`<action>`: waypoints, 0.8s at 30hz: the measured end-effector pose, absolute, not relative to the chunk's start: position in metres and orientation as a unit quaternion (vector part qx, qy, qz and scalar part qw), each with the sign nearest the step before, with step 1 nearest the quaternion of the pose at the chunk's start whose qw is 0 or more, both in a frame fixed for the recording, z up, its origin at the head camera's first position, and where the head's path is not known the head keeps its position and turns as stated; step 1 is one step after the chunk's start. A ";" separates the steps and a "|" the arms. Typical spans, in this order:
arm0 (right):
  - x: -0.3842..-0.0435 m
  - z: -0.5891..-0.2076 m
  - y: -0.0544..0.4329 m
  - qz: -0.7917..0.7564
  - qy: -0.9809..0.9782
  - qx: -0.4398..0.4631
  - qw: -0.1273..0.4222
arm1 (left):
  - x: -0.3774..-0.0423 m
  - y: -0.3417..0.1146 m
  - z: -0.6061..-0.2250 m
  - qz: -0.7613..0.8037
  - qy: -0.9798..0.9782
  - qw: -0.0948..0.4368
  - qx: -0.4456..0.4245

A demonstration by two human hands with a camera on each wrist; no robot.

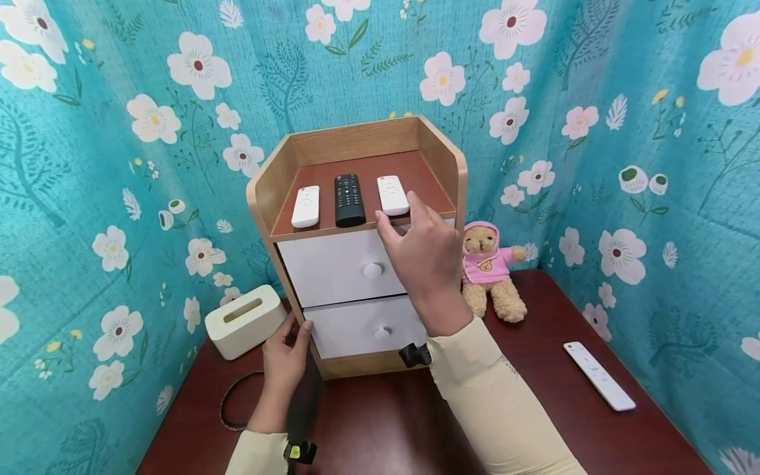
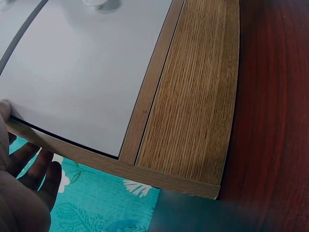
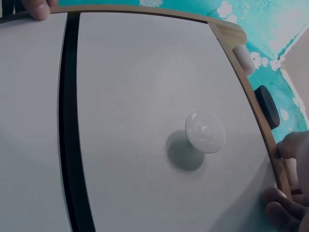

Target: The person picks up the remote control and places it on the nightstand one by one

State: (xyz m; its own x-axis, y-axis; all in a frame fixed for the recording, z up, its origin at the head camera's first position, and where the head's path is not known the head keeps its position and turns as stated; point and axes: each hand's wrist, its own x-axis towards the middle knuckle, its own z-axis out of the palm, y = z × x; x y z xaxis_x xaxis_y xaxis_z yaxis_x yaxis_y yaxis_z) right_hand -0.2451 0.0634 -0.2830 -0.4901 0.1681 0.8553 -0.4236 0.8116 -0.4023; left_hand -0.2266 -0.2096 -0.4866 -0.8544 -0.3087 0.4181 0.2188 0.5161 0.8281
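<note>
A small wooden drawer cabinet (image 1: 368,364) stands on the table, with two white drawer fronts and round knobs. Across its brown top lie a white remote control (image 1: 305,206), a black remote control (image 1: 347,198) and another white remote control (image 1: 392,191). My right hand (image 1: 430,254) has thumb and index finger on either side of the rightmost white one, pinching its near end at the front edge. Lower down, my left hand (image 1: 282,366) grips the cabinet's left side edge, thumb in front and the other fingers round the side, as the left wrist view shows.
A cream tissue box (image 1: 246,323) sits left of the cabinet, near a dark cord loop (image 1: 228,402). On the right are a teddy bear (image 1: 489,270) in a pink hoodie and a long white remote (image 1: 600,376). Flowered teal curtains (image 1: 196,132) surround the table.
</note>
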 end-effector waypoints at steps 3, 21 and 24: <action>-0.245 -0.283 0.064 0.302 -0.813 0.074 0.493 | -0.226 -0.209 -0.486 -0.494 -0.827 0.266 0.028; -0.202 -0.348 0.139 0.322 -0.739 0.172 0.566 | -0.227 -0.208 -0.490 -0.511 -0.818 0.265 0.023; -0.199 -0.374 0.169 0.305 -0.757 0.155 0.558 | -0.227 -0.209 -0.488 -0.514 -0.814 0.268 0.022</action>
